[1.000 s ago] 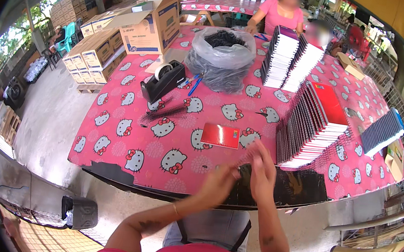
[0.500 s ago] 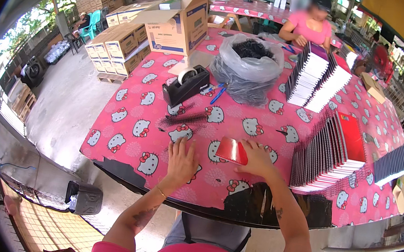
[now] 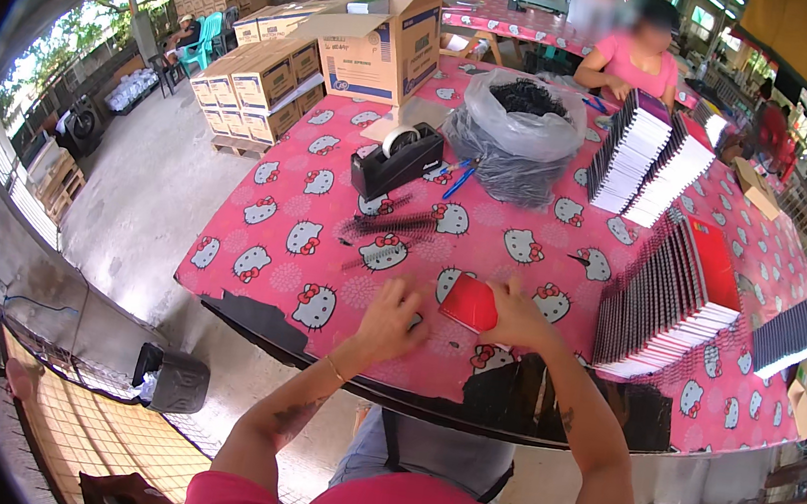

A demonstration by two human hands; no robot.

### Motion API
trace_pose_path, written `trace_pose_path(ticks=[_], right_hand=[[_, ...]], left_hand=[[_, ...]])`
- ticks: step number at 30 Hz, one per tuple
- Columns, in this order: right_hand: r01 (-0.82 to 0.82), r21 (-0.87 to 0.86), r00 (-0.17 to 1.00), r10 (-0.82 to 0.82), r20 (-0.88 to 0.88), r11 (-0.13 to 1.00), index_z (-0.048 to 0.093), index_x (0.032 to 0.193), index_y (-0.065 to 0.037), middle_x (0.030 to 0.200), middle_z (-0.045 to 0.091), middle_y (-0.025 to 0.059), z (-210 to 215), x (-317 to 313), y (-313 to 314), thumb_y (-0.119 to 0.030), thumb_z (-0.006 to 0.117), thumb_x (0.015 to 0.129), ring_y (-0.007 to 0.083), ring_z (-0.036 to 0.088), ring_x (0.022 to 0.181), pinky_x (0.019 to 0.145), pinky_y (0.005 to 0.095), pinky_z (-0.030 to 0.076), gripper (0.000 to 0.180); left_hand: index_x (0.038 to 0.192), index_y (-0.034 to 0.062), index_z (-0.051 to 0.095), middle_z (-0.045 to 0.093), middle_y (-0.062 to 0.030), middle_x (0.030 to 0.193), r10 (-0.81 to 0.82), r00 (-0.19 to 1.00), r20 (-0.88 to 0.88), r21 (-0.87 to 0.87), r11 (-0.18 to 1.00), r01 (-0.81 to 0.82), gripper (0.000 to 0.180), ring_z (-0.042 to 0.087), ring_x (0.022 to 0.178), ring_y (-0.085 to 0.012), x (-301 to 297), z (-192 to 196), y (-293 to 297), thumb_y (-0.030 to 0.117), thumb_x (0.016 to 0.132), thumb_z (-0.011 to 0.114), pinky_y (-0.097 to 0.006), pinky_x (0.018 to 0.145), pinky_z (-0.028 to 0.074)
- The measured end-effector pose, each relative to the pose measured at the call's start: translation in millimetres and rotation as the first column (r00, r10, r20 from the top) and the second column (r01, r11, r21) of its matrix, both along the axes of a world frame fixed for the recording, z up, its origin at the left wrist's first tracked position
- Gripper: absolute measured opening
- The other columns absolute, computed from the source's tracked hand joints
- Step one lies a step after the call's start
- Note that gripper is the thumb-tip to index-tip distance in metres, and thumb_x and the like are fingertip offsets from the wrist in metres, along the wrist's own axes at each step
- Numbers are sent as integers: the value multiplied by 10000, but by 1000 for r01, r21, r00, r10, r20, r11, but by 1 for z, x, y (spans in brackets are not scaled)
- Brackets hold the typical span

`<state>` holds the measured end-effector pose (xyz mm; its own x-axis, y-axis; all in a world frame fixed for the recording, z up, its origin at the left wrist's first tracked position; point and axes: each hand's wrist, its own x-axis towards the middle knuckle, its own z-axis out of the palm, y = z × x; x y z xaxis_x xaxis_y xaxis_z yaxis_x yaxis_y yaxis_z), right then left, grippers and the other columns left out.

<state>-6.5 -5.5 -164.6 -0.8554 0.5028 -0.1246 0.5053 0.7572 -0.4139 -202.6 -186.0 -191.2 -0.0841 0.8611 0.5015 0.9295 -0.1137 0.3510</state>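
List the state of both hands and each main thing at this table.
Red notebook: gripped at its right side
Right hand: gripping the red notebook
Left hand: open, loosely bent
Cardboard box: open
Plastic bag: open-topped, holding black coils
Tape dispenser: upright, tape roll loaded
Spiral wires: lying loose
Notebook stacks: piled up
Tablecloth: torn at near edge

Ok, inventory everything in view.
Notebook: one, red, front centre
Notebook stack: one, red, right
Tall stacks: two, white-edged, rear right
Low stack: one, blue, far right
Bag: one, translucent, rear centre
Dispenser: one, black, left of bag
Tool: one, blue, by dispenser
Coils: several, black, front left
Cartons: many, brown, left
Bin: one, grey, lower left
Nearest worker: one, pink top, rear
Near table: one, pink, centre
Left hand: one, bare, by notebook
Right hand: one, bare, on notebook
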Motion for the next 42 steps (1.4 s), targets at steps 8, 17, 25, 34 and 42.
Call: trace_pose_path(ticks=[8, 17, 25, 34, 42], right_hand=[[-73, -842, 929, -271, -253, 534, 369, 1440, -34, 1319, 461, 141, 16, 35, -16, -373, 830, 688, 217, 525, 1147, 880, 322, 503, 945], [46, -685, 538, -596, -596, 727, 571, 1188, -28, 1062, 630, 64, -32, 25, -81, -28, 750, 800, 120, 597, 949, 826, 267, 506, 428], [13, -721, 469, -641, -607, 693, 597, 1132, -44, 974, 631, 48, -42, 19, -84, -28, 717, 840, 79, 594, 866, 669, 219, 503, 316], [61, -649, 541, -572, -617, 758, 655, 1025, -8, 863, 644, 12, -58, 27, -76, -3, 689, 849, 78, 597, 732, 628, 220, 483, 180], [62, -690, 563, -596, -573, 721, 661, 1020, -10, 836, 644, 1, -43, 26, -84, 2, 695, 847, 69, 585, 769, 678, 227, 467, 177]], left_hand=[[1184, 104, 609, 591, -105, 1123, -328, 941, -89, 55, 941, 333, 419, 580, 1008, -330, 18, 45, -2, 72, 773, 687, -492, 869, 465], [1199, 65, 579, 603, -118, 1057, -98, 896, 432, 255, 967, -18, 400, 608, 895, -295, 37, 18, 5, -54, 817, 588, -343, 751, 499], [1253, 55, 526, 560, -170, 1114, -184, 799, 572, 126, 983, 136, 437, 580, 975, -350, 47, 2, 10, -78, 837, 529, -397, 791, 482], [1281, 49, 507, 602, -186, 1033, 330, 923, 199, -126, 942, -310, 430, 624, 865, -397, -2, 9, 8, 208, 892, 597, -484, 695, 509], [1049, 33, 542, 629, -195, 859, 562, 827, 9, -175, 815, -552, 281, 653, 722, -371, -66, 3, 13, 284, 932, 592, -492, 607, 506]])
